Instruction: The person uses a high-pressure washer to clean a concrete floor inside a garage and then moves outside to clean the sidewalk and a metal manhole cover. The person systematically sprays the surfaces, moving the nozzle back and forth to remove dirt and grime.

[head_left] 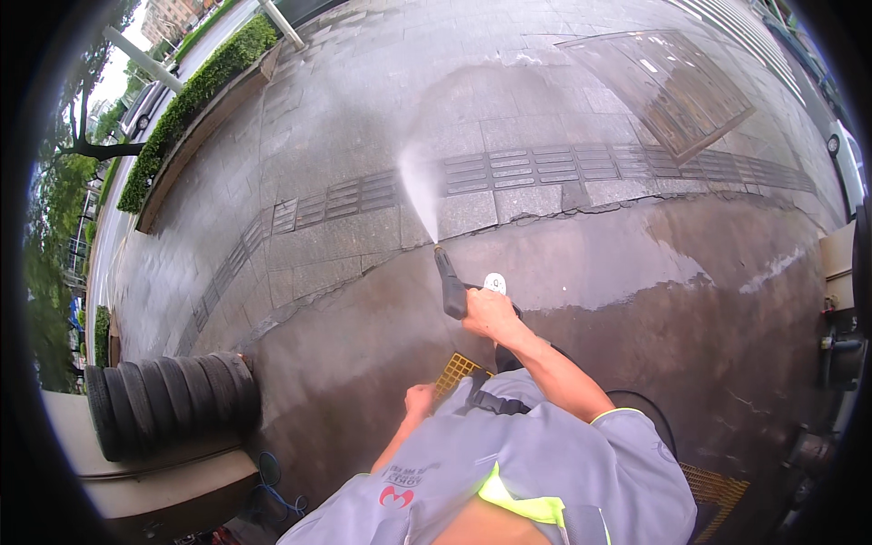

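My right hand (pixel 490 313) is wrapped round the grip of a black pressure washer gun (pixel 448 282) in front of my body. A white fan of water spray (pixel 419 186) leaves its nozzle and strikes the paving ahead. Just beyond that hand shows a small white rounded thing (pixel 495 282), whose kind I cannot make out. My left hand (pixel 420 399) hangs low at my side, its fingers curled in with nothing seen in them. Close beside it lies a yellow floor grate (pixel 456 372). A dark hose (pixel 649 400) curves past my right arm.
Wet stone pavement (pixel 363 100) with a ribbed tactile strip (pixel 509 168) stretches ahead. A metal hatch cover (pixel 668 86) lies at far right. Several tyres (pixel 173 404) stand in a row at left, near a blue hose (pixel 272 481). A hedge planter (pixel 195 113) borders the road.
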Demonstrator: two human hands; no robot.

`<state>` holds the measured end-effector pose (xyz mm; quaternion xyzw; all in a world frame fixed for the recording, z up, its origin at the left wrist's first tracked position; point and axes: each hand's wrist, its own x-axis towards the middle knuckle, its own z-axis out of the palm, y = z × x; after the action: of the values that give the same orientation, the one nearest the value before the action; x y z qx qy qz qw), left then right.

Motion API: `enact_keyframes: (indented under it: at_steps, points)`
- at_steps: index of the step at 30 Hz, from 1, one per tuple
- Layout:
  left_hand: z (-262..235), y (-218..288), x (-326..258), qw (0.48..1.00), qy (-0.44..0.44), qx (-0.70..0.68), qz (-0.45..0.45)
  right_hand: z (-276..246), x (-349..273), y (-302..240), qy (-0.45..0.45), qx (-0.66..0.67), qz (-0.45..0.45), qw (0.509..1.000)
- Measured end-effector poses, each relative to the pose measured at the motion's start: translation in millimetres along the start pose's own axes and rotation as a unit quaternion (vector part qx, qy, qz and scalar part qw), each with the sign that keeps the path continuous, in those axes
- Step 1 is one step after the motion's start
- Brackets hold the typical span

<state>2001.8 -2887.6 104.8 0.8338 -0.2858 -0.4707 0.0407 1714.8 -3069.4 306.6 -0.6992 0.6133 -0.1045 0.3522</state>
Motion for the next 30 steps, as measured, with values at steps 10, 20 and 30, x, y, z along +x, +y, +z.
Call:
enact_keyframes:
  at_steps: [10,20,30]
  points:
    - [-64.1,84.1,50.8,0.997,0.023,0.073,-0.030,-45.8,184.4,15.1,0.060,0.039,0.034,0.997]
    - [-106.9,167.4,188.6,0.996,0.045,-0.058,-0.045,-130.5,330.7,46.3,0.112,-0.025,0.080,0.990]
    - [-162.0,429.7,248.6,0.993,0.074,-0.065,0.067,-121.4,423.6,-39.3,0.098,-0.036,-0.061,0.993]
